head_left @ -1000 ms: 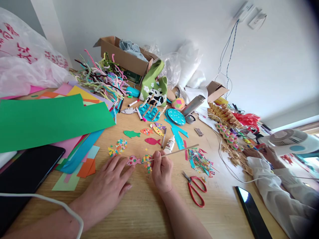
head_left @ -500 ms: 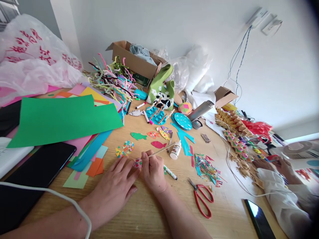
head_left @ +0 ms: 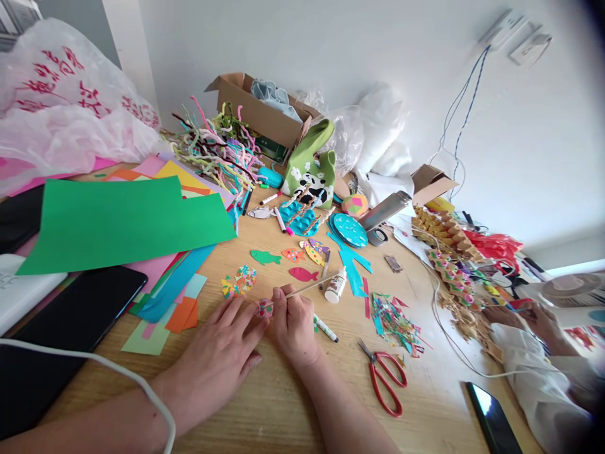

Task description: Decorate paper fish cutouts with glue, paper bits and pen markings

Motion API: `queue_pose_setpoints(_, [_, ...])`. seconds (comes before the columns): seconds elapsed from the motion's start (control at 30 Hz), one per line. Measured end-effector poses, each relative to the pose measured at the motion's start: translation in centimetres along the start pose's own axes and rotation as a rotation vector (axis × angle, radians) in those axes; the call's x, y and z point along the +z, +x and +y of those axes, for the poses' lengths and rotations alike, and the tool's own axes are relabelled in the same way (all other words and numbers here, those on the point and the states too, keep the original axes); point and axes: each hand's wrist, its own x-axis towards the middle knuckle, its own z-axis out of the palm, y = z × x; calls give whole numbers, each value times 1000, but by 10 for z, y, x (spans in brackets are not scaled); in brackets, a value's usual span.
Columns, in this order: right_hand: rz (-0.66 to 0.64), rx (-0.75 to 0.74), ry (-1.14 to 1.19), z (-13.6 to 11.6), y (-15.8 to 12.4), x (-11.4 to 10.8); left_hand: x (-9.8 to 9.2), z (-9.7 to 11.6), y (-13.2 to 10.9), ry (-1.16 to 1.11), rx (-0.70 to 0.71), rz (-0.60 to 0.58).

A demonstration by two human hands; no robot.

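Table point(head_left: 435, 410) of wood, crowded with green paper point(head_left: 127, 221), pipe cleaners point(head_left: 217, 148) and a cardboard box point(head_left: 255, 104), stands before a pale wall point(head_left: 378, 44). The right hand point(head_left: 297, 325) pinches a thin stick point(head_left: 309, 287) by a pink fish point(head_left: 265, 308) on the wood; the left hand point(head_left: 220, 353) lies loosely extended at its edge.
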Motion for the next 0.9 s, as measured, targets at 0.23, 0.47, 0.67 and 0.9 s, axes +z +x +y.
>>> queue_pose_setpoints(0.23, [5, 109, 86, 2, -1, 0, -2, 0, -1, -2, -6, 4])
queue_pose_setpoints(0.47, [-5, 222, 93, 5, -1, 1, 1, 0, -1, -10, -7, 15])
queue_pose_setpoints(0.67, [-1, 262, 115, 5, 0, 2, 3, -1, -1, -10, -14, 14])
queue_pose_setpoints(0.9, [-17, 312, 145, 6, -1, 2, 2, 0, -1, -4, -9, -7])
